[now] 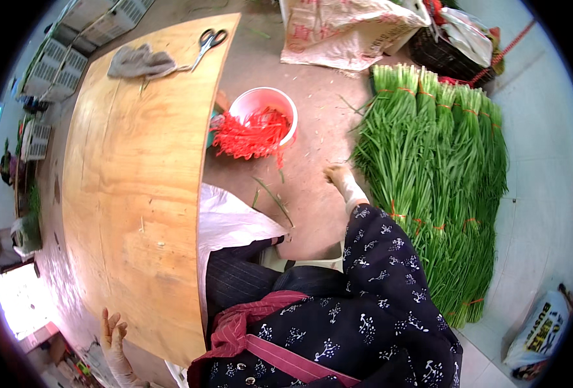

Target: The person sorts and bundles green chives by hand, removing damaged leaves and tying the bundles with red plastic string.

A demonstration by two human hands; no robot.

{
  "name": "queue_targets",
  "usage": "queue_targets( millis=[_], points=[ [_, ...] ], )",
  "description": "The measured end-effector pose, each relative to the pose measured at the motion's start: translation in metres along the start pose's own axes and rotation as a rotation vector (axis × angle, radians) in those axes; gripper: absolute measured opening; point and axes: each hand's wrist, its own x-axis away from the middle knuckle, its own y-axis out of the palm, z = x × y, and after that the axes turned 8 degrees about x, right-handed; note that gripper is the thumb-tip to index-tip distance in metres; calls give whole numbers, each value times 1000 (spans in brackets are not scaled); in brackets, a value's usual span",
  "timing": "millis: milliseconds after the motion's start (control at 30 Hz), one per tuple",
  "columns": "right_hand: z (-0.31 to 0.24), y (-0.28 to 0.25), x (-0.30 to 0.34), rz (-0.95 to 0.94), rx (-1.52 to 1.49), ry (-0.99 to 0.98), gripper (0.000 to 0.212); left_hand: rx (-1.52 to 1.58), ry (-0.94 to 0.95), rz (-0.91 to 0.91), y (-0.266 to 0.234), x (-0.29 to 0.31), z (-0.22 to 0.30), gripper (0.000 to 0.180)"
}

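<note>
along the pale wall (539, 161) on the right, long green leafy bundles bound with thin red ties (435, 168) lie side by side, their pale cut ends at the far end. just left of them, the right hand (338, 174) reaches out above the concrete floor (315, 123), fingers seemingly bent; whether it holds anything, i cannot tell. the left hand (114, 331) is raised by the near left edge of the broad light-brown plywood board (138, 194), fingers apart, nothing visible in them.

this looks like a moment between grips. handling a bundle would call for the right hand to turn toward the stack and the left to come across the board.

between board and stack sits a round white-pink plastic tub (290, 111), heaped with red looped strips (254, 137). a crumpled white plastic sheet (235, 220) juts out beside the board, a possible snag. at the board's far end lie black-handled scissors (207, 46) and a grey cloth glove (143, 63).
</note>
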Motion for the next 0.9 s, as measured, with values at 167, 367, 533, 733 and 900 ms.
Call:
queue_targets(
  millis=[167,367,533,733,900],
  points=[
    [-85,56,-31,-261,345,112,30,50,-116,75,-16,16,-38,51],
    [-55,127,-75,116,-71,68,43,68,-199,106,-9,22,-25,45],
    [-138,104,-33,210,165,303,29,129,-234,177,-44,20,-80,52],
    [-144,51,-23,78,925,15,28,213,-253,231,0,20,-25,47],
    [-144,0,3,-185,-160,40,22,187,-131,189,-27,17,-86,51]
  ],
)
